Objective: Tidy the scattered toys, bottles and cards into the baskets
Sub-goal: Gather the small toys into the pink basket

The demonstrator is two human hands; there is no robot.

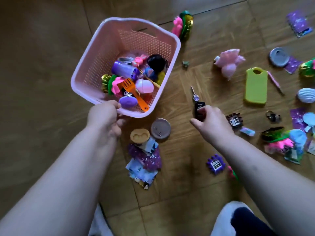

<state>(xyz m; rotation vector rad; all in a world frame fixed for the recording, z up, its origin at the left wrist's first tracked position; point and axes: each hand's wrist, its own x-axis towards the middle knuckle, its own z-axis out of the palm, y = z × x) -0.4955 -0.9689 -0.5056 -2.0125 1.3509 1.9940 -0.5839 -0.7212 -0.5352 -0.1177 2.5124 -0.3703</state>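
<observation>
A pink plastic basket [95,53] is tilted toward me above the wooden floor, and my left hand [104,119] grips its near rim. Inside lie several toys, among them an orange toy fork [134,94], a purple cylinder [123,69] and a black ball [156,63]. My right hand [213,123] pinches a small black toy key fob [199,109] with a silver purple-jewelled key [194,94] sticking out of its far end. The hand is to the right of the basket, just above the floor.
Toys lie scattered on the floor to the right: a green toy cutting board [255,86], a pink plush [229,63], a purple window piece [215,164]. A round brown lid [160,131] and a pile of purple cards [145,160] lie between my arms. My knees show at the bottom.
</observation>
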